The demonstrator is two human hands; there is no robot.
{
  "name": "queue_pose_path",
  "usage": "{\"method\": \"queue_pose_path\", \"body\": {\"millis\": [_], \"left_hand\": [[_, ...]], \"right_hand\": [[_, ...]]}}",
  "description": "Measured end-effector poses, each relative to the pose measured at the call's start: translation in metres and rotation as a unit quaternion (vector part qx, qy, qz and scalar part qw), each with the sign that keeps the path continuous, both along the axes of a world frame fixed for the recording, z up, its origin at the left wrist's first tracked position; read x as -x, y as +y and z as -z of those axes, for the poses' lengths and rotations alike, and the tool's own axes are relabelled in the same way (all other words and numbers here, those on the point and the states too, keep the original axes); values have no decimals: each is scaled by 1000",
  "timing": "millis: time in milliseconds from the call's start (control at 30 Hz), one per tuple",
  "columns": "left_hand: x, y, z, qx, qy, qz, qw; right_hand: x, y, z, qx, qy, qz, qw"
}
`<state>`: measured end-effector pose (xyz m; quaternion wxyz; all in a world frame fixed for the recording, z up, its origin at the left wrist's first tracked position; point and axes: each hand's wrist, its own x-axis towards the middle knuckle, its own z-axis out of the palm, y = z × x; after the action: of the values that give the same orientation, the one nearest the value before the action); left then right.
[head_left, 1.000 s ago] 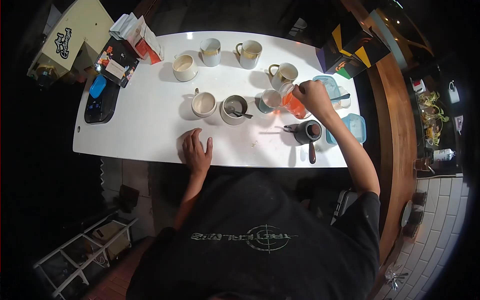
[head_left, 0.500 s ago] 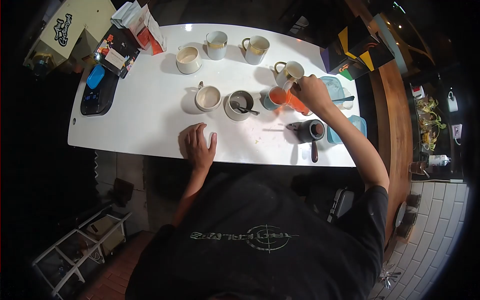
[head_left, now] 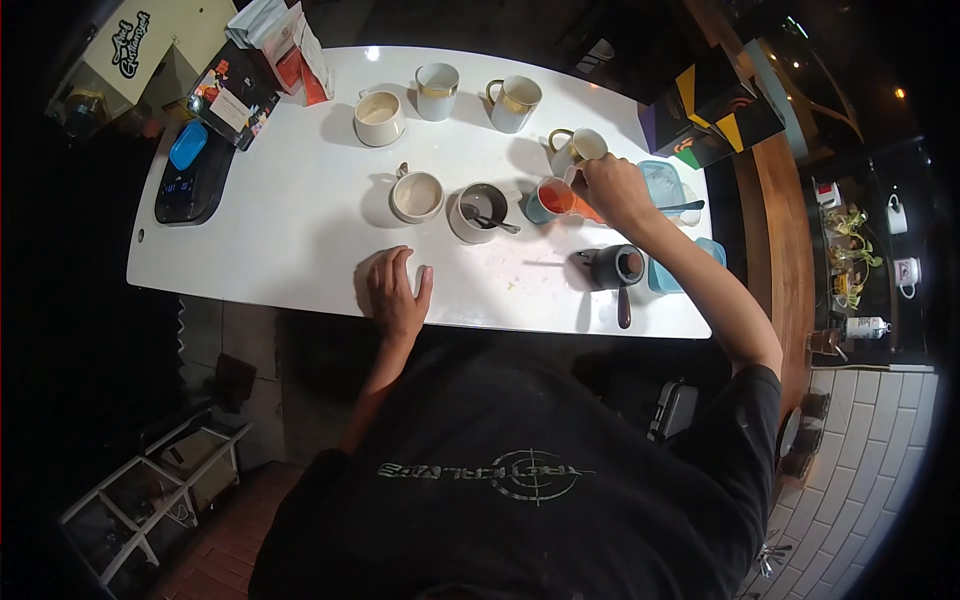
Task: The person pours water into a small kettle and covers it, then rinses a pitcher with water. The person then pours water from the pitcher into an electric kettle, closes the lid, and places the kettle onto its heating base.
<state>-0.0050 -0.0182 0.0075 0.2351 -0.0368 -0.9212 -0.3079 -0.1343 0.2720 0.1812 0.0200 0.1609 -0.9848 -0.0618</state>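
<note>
My right hand (head_left: pixel 612 186) is closed on a clear glass vessel of red-orange liquid (head_left: pixel 588 209), tilted to the left. Its mouth is over a pale blue cup (head_left: pixel 549 201), where the same red shows. My left hand (head_left: pixel 400 290) lies on the white table (head_left: pixel 260 240) near the front edge, fingers apart, holding nothing. Left of the blue cup, a white mug (head_left: pixel 478 213) has a spoon (head_left: pixel 492 219) in it, with another white mug (head_left: pixel 417 197) beside it. A gold-patterned mug (head_left: pixel 577 149) is just behind my right hand.
Three mugs, one cream (head_left: pixel 379 118), two white-and-gold (head_left: pixel 437 92) (head_left: pixel 515 104), stand farther back. A dark pot (head_left: pixel 611 267) is near the front edge. Blue containers (head_left: pixel 662 185) lie right, a black scale (head_left: pixel 190 192) left, dark boxes (head_left: pixel 715 105) back right.
My right hand has tilted the glass vessel leftward, and red liquid now shows in the blue cup. My left hand stays resting on the table. The view has shifted slightly.
</note>
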Motion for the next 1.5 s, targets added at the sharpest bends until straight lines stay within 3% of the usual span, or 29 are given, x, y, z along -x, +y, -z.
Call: {"method": "queue_pose_path", "body": {"millis": [700,1067,1267,1500], "left_hand": [[0,-2,-4,-9,10,2,1000],[0,-3,-2,-10,13,-2,1000],[0,-3,-3,-10,17,8,1000],[1,-2,-1,-5,17,3,1000]], "right_hand": [[-2,-22,10,-118,1,-92,989],[-18,-32,14,-170,90,-183,964],[-26,-37,18,-211,79,-210,952],[-23,-28,14,-165,111,-182,963]]}}
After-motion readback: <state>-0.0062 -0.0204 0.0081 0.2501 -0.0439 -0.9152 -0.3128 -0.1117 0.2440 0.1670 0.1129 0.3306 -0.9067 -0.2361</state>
